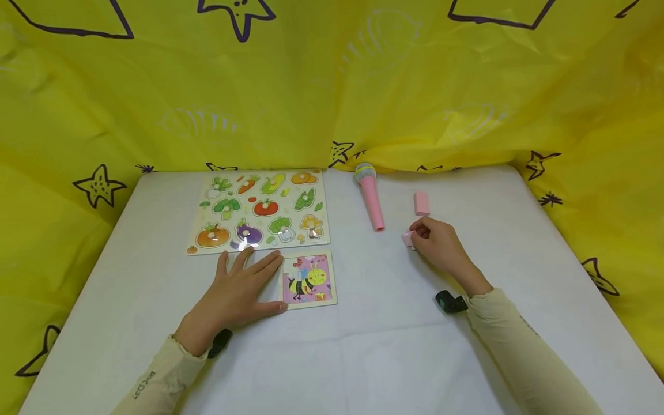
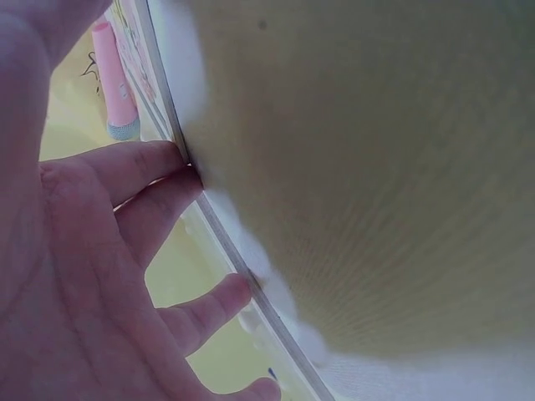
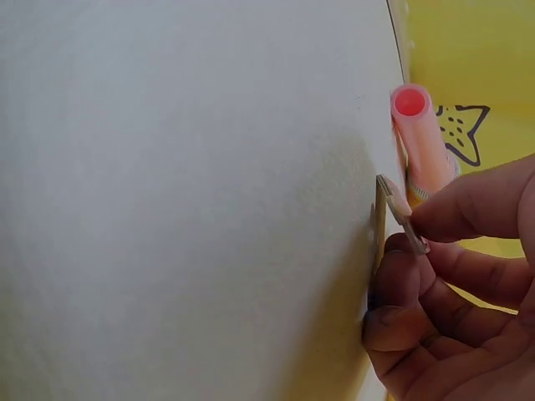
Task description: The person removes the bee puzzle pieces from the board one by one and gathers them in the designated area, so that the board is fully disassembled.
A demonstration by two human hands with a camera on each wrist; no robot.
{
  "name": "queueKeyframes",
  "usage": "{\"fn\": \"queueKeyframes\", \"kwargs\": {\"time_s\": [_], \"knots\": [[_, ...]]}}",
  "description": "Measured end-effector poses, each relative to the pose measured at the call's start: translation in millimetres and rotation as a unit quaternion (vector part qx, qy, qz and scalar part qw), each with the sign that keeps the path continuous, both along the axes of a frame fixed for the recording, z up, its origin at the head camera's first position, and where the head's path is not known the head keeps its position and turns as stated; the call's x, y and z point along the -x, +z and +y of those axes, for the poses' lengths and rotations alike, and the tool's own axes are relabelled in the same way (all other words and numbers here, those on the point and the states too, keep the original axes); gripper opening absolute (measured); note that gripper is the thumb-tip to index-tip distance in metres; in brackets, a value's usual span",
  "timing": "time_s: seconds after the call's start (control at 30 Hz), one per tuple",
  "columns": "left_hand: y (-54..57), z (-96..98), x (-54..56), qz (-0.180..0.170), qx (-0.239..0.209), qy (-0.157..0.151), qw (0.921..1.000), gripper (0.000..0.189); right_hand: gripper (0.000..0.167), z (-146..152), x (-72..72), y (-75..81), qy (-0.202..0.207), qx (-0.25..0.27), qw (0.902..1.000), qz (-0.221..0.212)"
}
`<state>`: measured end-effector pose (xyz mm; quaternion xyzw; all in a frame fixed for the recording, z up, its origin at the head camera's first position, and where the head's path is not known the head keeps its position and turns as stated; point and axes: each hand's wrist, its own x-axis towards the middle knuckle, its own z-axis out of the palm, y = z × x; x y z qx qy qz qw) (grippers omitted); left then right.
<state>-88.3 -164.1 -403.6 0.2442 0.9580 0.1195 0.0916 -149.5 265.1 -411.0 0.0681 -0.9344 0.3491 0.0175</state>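
Observation:
My left hand (image 1: 233,294) lies with spread, mostly straight fingers at the left side of a small square bee jigsaw puzzle (image 1: 314,279), its thumb and index fingertip at the frame's edge. In the left wrist view, fingertips (image 2: 230,290) touch a thin board edge. Between thumb and fingers, my right hand (image 1: 440,245) pinches a small, thin pink puzzle piece (image 1: 408,239). The right wrist view shows that piece (image 3: 399,213) tilted on edge close to the tabletop, partly covered by the fingers.
Behind the left hand lies a vegetable peg puzzle board (image 1: 285,222). A pink toy microphone (image 1: 372,202) rests right of it. Just beyond the right hand is a pink rectangular block (image 1: 422,204). Yellow cloth (image 1: 301,104) borders the white table (image 1: 373,346) at back and sides.

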Motion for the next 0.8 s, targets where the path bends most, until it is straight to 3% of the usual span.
{"fn": "queueKeyframes", "kwargs": {"time_s": [0.8], "knots": [[-0.4, -0.8, -0.3, -0.001, 0.003, 0.003, 1.0, 0.094, 0.012, -0.4, 0.4, -0.3, -0.001, -0.016, 0.9999, 0.002]]}}
